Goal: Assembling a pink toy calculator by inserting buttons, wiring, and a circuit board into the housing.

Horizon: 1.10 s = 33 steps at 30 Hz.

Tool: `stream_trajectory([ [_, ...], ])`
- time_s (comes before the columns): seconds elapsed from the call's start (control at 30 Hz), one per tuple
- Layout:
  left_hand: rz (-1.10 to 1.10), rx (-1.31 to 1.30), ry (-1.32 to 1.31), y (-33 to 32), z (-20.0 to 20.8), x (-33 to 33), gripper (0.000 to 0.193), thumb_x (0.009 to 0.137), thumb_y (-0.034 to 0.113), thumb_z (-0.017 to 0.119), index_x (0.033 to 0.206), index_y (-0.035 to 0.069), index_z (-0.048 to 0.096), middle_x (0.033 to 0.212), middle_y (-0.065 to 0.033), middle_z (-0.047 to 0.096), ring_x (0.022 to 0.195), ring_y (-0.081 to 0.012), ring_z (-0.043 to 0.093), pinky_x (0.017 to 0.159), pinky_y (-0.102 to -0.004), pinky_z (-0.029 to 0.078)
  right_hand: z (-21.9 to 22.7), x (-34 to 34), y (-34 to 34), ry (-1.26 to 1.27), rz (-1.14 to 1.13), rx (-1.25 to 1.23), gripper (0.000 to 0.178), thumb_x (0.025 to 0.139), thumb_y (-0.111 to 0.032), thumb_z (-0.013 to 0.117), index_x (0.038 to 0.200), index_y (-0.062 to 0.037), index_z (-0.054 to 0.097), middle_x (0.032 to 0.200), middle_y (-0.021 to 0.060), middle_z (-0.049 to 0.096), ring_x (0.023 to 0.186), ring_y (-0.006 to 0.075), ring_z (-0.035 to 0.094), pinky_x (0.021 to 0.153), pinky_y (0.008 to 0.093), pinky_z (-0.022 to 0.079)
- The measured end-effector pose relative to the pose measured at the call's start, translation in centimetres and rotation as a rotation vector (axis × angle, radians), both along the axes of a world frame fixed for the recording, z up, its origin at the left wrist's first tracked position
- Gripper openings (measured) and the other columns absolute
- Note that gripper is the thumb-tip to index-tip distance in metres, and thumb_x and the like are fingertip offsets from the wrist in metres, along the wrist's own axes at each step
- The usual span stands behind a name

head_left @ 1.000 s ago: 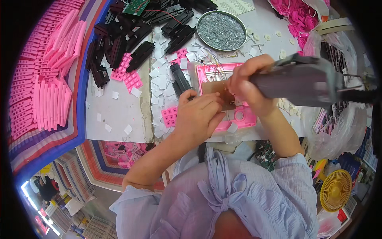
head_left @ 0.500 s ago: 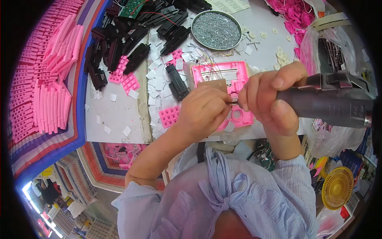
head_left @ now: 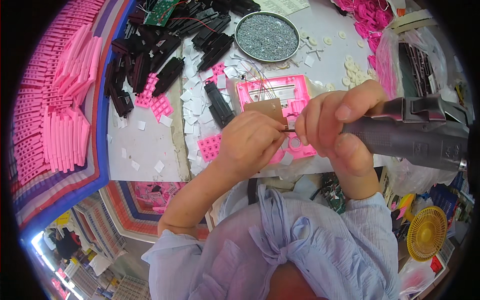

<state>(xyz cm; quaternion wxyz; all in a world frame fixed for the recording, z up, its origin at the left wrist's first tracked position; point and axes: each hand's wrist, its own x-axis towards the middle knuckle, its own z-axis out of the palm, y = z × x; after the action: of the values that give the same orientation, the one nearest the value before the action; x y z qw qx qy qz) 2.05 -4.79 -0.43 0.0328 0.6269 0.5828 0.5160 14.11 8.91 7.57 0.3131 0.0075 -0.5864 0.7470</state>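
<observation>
My right hand [head_left: 332, 117] is wrapped round a grey electric screwdriver [head_left: 400, 135], held nearly level with its thin dark bit [head_left: 288, 131] toward the left. At the bit's tip, my left hand [head_left: 252, 142] is closed in a pinch; whatever its fingertips hold is hidden. Both hands are over a pink plastic casing [head_left: 302, 86], which lies open on the table with thin wires rising from its upper part. A brown board [head_left: 266, 107] sits on the casing beside my left fingers. Just left of the casing lies a black plastic part [head_left: 218, 105].
A round tin of small screws [head_left: 267, 37] stands behind the casing. Black plastic parts [head_left: 167, 75] pile up at far left, near a green circuit board [head_left: 160, 12]. Pink keypads [head_left: 210, 146] and white paper squares are scattered about. Pink parts fill a striped-lined bin [head_left: 102, 125] at left.
The view has shifted slightly. The screwdriver's rear end has dipped a little, and more of the brown board shows. Both hands keep the same hold.
</observation>
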Motion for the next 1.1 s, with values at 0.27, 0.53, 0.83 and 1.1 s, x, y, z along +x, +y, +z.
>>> stream_trajectory([
  [0.27, 0.145, -0.070, 0.048, -0.6, 0.7, -0.3, 0.022, 0.072, 0.004, 0.079, 0.086, 0.008, 0.061, 0.096, -0.0076, 0.072, 0.088, -0.0238, 0.070, 0.087, -0.0427, 0.052, -2.6, -0.5, 0.6, 0.031, -0.023, -0.021, 0.030, 0.087, -0.005, 0.068, 0.110, 0.0015, 0.050, 0.082, 0.0071, 0.060, 0.069, 0.0099, 0.058, 0.064, 0.0260, 0.050],
  [0.53, 0.176, -0.363, 0.301, -1.7, -0.6, 0.6, 0.018, 0.081, 0.015, 0.077, 0.083, 0.011, 0.059, 0.105, 0.0002, 0.071, 0.098, -0.0175, 0.067, 0.106, -0.0469, 0.037, -5.6, -2.4, 1.5, -0.107, -0.075, 0.231, 0.025, 0.093, -0.008, 0.063, 0.107, -0.0058, 0.043, 0.069, 0.0048, 0.052, 0.056, 0.0131, 0.048, 0.061, 0.0349, 0.050],
  [0.83, 0.180, -0.362, 0.188, -1.8, -0.5, 0.7, 0.014, 0.080, 0.015, 0.076, 0.086, 0.013, 0.064, 0.090, 0.0010, 0.067, 0.089, -0.0169, 0.066, 0.107, -0.0486, 0.034, -5.6, -2.7, 1.5, -0.199, -0.030, 0.453, 0.023, 0.091, -0.005, 0.066, 0.101, -0.0057, 0.045, 0.072, 0.0075, 0.055, 0.060, 0.0129, 0.051, 0.062, 0.0337, 0.049],
  [1.1, 0.191, -0.330, 0.061, -1.6, -0.9, 0.3, 0.008, 0.083, 0.014, 0.074, 0.089, 0.012, 0.068, 0.102, 0.0002, 0.074, 0.096, -0.0168, 0.070, 0.116, -0.0563, 0.023, -3.0, -2.4, 0.8, -0.029, -0.025, -0.067, 0.027, 0.085, -0.010, 0.071, 0.106, -0.0024, 0.055, 0.072, 0.0061, 0.057, 0.061, 0.0160, 0.056, 0.061, 0.0322, 0.049],
])
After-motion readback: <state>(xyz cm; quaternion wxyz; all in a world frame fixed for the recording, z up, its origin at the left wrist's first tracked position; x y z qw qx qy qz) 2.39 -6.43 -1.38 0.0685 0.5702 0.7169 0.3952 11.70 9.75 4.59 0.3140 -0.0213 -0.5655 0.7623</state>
